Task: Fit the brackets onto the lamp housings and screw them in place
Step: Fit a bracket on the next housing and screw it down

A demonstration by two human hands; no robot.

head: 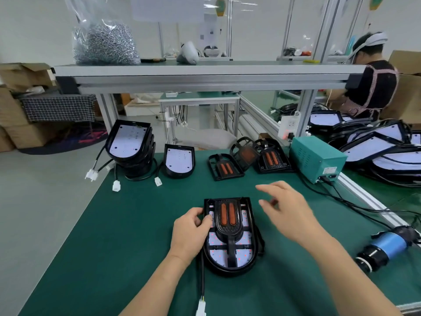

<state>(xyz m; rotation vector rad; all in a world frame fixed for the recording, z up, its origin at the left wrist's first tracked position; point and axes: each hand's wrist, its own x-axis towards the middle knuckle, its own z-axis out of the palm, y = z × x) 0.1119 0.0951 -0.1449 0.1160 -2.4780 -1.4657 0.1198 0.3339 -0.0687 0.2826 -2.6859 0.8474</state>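
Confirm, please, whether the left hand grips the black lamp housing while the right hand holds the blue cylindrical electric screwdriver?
Not quite: the head view shows the right hand open and holding nothing, while the blue cylindrical electric screwdriver lies on the green mat. The left hand does grip the black lamp housing.

Black bracket seated flat in lamp housing

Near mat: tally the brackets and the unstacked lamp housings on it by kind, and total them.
Brackets: 4 (3 loose at the back, 1 fitted in front)
Unstacked lamp housings: 2 (1 at the back, 1 in front)
Total: 6
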